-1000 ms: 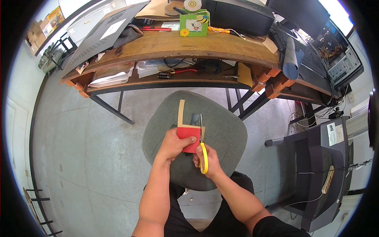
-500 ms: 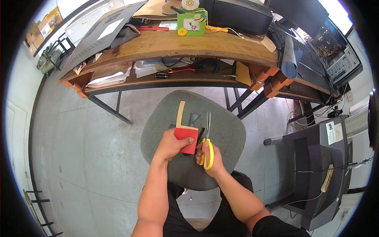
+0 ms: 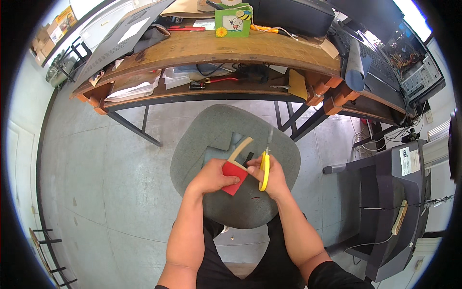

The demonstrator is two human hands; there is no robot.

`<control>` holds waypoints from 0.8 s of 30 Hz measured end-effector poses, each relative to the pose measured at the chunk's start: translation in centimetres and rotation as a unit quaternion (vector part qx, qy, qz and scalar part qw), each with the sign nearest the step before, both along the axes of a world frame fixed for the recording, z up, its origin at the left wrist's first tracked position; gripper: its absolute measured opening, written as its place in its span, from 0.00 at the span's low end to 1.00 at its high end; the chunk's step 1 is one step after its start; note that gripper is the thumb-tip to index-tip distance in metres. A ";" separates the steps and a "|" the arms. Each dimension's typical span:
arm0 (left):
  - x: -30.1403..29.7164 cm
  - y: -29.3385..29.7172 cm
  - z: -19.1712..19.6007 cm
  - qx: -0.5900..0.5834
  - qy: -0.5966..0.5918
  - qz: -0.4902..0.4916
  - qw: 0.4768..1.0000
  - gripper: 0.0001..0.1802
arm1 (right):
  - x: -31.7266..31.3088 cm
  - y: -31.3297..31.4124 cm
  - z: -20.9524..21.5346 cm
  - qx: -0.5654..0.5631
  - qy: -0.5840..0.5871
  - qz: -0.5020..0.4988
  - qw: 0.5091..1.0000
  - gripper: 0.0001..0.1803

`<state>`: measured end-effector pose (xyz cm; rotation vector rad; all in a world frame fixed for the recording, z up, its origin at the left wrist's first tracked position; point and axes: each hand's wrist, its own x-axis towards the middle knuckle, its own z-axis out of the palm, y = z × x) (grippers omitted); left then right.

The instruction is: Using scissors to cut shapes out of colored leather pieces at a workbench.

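My left hand (image 3: 211,177) grips a small red piece of sheet material (image 3: 234,176) with a tan curved strip (image 3: 240,149) sticking up from it, held over a grey padded stool seat (image 3: 202,139). My right hand (image 3: 269,177) holds yellow-handled scissors (image 3: 264,166), blades pointing up and away beside the strip. A grey cut-out scrap (image 3: 226,149) lies on the seat just behind the hands.
A wooden workbench (image 3: 202,48) with a lower shelf spans the top, carrying a green decorated box (image 3: 233,19), a dark case, papers and tools. A dark office chair (image 3: 399,192) stands at right. Bare concrete floor lies to the left.
The red piece has been turned, its tan strip now leaning right. The scissors shifted from under the piece to upright beside it.
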<state>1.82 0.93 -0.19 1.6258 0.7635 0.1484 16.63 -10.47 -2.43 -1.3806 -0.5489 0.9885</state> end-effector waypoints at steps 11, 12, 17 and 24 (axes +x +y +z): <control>0.5 0.0 0.2 0.072 0.013 0.013 0.997 0.30 | -1.2 0.2 0.1 -0.045 0.005 0.003 0.999 0.13; 0.5 0.1 0.2 0.073 0.012 0.011 0.997 0.30 | -1.4 0.4 0.0 -0.043 0.003 0.001 0.999 0.13; 1.3 -0.3 -2.1 -0.207 -0.185 0.255 0.926 0.22 | -2.7 1.3 -0.6 0.046 0.075 -0.148 0.985 0.12; 2.7 -1.9 -2.5 -0.366 -0.231 0.237 0.870 0.12 | -2.3 1.4 0.1 0.058 0.064 -0.185 0.979 0.12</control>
